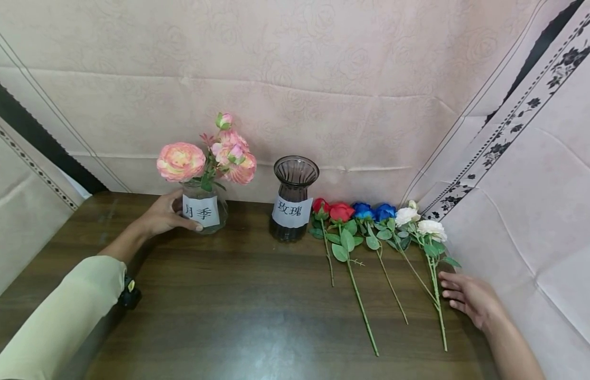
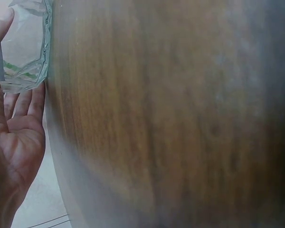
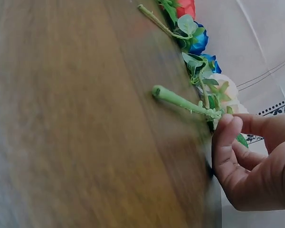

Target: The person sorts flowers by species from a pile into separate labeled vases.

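On the left of the head view, my left hand (image 1: 159, 214) grips a clear glass vase (image 1: 222, 215), its thumb across the front beside a white paper label (image 1: 200, 210). Pink-and-yellow flowers (image 1: 181, 161) stand in this vase. In the left wrist view, the hand's fingers curve round the base of the glass (image 2: 26, 50). At the far right, my right hand (image 1: 470, 301) has its fingertips beside the green stem of a white rose (image 1: 431, 230) lying on the table. The right wrist view puts those fingertips close to the stem (image 3: 178, 99); whether they touch it is unclear.
A dark glass vase (image 1: 289, 232) with a white label stands mid-table near the back wall. Right of it lie red roses (image 1: 342, 212), blue roses (image 1: 385, 212) and another white rose (image 1: 407, 215), stems toward the front. Patterned cloth (image 1: 323, 105) hangs behind the wooden table (image 1: 228, 306).
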Demonstrator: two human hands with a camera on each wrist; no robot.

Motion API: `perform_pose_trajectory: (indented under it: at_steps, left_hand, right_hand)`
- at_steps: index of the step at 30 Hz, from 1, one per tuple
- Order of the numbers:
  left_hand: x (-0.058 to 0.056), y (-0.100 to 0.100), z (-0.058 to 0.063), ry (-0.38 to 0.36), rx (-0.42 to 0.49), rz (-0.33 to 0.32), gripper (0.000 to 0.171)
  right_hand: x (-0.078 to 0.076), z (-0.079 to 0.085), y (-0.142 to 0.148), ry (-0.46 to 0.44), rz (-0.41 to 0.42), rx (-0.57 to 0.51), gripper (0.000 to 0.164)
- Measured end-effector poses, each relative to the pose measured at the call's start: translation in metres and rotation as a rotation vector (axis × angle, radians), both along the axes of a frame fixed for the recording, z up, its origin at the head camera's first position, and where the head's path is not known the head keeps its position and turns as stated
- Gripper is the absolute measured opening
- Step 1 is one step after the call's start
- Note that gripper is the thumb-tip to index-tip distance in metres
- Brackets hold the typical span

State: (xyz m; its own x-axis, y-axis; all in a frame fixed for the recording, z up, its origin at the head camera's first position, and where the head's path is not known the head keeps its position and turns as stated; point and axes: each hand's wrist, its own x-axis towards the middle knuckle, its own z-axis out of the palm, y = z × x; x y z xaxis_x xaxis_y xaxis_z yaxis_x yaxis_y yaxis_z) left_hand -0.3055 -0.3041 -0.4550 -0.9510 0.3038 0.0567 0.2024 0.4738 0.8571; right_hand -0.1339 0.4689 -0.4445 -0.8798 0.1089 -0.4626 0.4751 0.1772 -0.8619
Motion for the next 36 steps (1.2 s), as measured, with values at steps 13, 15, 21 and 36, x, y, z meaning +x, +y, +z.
perform_pose_trajectory:
  at_steps: [13,15,21,36]
  left_hand:
    - [0.002,-0.002,-0.002,-0.007,-0.007,0.014,0.105]
    - [0.002,-0.002,-0.002,-0.005,-0.006,0.014,0.105]
    - [-0.001,-0.001,-0.003,0.011,0.003,0.009,0.102]
    - [0.000,0.000,-0.001,-0.005,0.002,0.006,0.099]
  right_hand:
    - [0.001,0.005,-0.013,0.017,0.103,0.150,0.026]
    - [0.001,0.007,-0.016,0.029,0.108,0.131,0.027]
    - [-0.003,0.005,-0.021,0.040,0.153,0.033,0.019]
    - [-0.007,-0.003,-0.030,0.139,0.307,-0.193,0.023]
